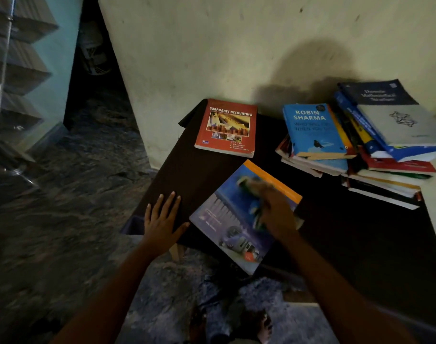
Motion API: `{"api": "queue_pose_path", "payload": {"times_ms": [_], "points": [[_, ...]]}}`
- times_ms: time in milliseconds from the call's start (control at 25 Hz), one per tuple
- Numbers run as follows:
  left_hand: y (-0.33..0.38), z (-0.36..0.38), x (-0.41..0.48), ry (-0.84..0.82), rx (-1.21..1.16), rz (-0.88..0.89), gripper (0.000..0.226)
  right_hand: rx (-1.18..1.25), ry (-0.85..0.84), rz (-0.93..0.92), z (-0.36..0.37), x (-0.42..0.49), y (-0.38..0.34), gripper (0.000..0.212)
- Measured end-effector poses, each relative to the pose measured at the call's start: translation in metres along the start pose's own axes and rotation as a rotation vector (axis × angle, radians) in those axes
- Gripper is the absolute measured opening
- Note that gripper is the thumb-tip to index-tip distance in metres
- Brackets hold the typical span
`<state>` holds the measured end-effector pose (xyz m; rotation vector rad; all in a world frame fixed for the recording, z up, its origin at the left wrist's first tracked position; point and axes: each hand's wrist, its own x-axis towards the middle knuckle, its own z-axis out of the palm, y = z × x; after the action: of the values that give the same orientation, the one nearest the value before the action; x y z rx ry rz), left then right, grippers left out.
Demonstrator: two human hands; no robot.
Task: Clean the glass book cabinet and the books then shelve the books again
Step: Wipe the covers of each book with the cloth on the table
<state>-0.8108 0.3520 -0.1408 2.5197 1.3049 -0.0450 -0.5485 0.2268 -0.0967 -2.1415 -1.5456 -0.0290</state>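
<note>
The large blue paperback book with an orange top band (227,219) lies face up, skewed, at the near edge of the dark cloth-covered table (348,232); its near corner overhangs.

The left hand (162,219) lies flat on the table at 9 o'clock of this book, fingers straight and spread, thumb tip touching the book's edge.

The right hand (276,209) rests on the cover over a bunched green-and-blue cloth (258,216). Motion blur hides the fingers; gripping or pressing cannot be told.

Red "Corporate Accounting" book (227,127): 12 o'clock, apart. Untidy book stack (361,150): 2 o'clock. Glass cabinet (18,70): 10 o'clock, cut off, contents indistinct.
</note>
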Motion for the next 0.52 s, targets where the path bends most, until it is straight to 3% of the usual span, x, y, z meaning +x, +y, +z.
{"api": "queue_pose_path", "payload": {"times_ms": [80, 200, 520], "points": [[0.000, 0.002, 0.000, 0.020, 0.003, -0.022, 0.075, -0.078, -0.087, 0.201, -0.009, 0.018, 0.039, 0.047], [0.000, 0.005, 0.001, 0.011, -0.013, -0.026, 0.076, -0.132, -0.147, 0.227, 0.007, 0.009, 0.040, 0.058], [-0.002, 0.007, 0.000, 0.019, -0.018, 0.028, 0.091, -0.052, -0.138, 0.023, 0.028, -0.088, -0.051, 0.052]]}}
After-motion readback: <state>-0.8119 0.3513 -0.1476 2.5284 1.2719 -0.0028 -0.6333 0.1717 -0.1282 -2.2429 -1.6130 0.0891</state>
